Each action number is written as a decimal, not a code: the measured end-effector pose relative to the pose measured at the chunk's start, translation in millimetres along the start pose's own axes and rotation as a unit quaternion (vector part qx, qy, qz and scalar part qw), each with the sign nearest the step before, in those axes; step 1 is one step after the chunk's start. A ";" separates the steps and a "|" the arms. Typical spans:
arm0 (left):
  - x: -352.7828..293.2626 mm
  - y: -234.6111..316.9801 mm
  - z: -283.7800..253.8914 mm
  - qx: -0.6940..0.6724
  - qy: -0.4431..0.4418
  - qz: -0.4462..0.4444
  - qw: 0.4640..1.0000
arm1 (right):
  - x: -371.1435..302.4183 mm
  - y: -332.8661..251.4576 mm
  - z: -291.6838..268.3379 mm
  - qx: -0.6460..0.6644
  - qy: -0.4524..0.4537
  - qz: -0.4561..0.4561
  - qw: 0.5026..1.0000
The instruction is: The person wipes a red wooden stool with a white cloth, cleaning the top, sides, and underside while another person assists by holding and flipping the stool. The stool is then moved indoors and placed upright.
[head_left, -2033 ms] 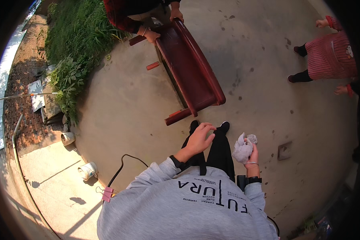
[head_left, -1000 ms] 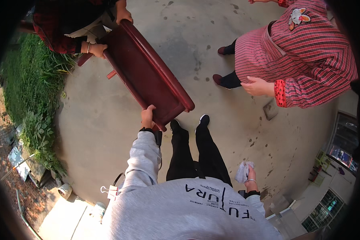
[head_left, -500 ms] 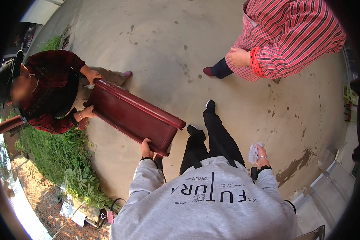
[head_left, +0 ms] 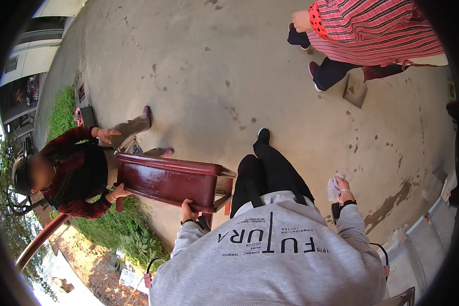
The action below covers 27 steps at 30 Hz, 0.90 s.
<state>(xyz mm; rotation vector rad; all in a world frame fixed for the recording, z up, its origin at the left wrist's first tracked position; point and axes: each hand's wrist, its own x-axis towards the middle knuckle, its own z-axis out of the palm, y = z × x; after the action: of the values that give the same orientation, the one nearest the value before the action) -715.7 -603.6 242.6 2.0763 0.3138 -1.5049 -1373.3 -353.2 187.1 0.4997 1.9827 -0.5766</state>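
Observation:
A dark red bench [head_left: 167,179] with a smooth, shiny top and legs is tilted at my left front. My left hand [head_left: 189,210] grips its near end, at the lower edge. A co-worker [head_left: 81,168] in a dark red and black top is at the far end. One of that person's hands [head_left: 118,191] holds the bench's edge; the other hand [head_left: 107,135] is off it, fingers spread. Away from the bench, out to my right, my right hand [head_left: 345,189] is closed on a crumpled whitish cloth [head_left: 334,188].
Another person in a red striped top [head_left: 377,35] stands at the far right, beside a flat grey piece [head_left: 355,92] on the concrete floor [head_left: 199,86]. Green plants [head_left: 122,224] and a red rail [head_left: 41,242] lie to the left. Pale panels [head_left: 418,245] stand at the right.
The bench has turned and tilted, showing legs at my end. The co-worker has taken one hand off it. The person in stripes has moved farther up and away. My right hand still holds the cloth.

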 end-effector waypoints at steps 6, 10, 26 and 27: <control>-8.3 69.6 86.8 0.003 0.017 0.006 1.000 | 15.2 -207.4 52.2 0.009 -0.062 -0.039 0.997; -7.9 105.5 174.2 0.021 0.019 -0.002 1.000 | 21.0 -311.7 77.1 0.006 -0.092 -0.052 0.994; -24.2 288.8 610.9 0.112 -0.082 0.067 0.988 | 207.5 -597.7 11.9 -0.066 0.061 -0.122 0.988; -22.4 300.0 641.5 0.103 -0.091 0.067 0.988 | 214.4 -644.3 11.6 -0.041 0.025 -0.140 0.989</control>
<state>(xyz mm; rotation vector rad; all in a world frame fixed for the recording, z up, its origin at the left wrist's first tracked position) -1090.6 -1203.9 210.1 2.0492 -0.0530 -1.6884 -1824.5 -855.2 111.3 0.1867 2.1326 -0.6576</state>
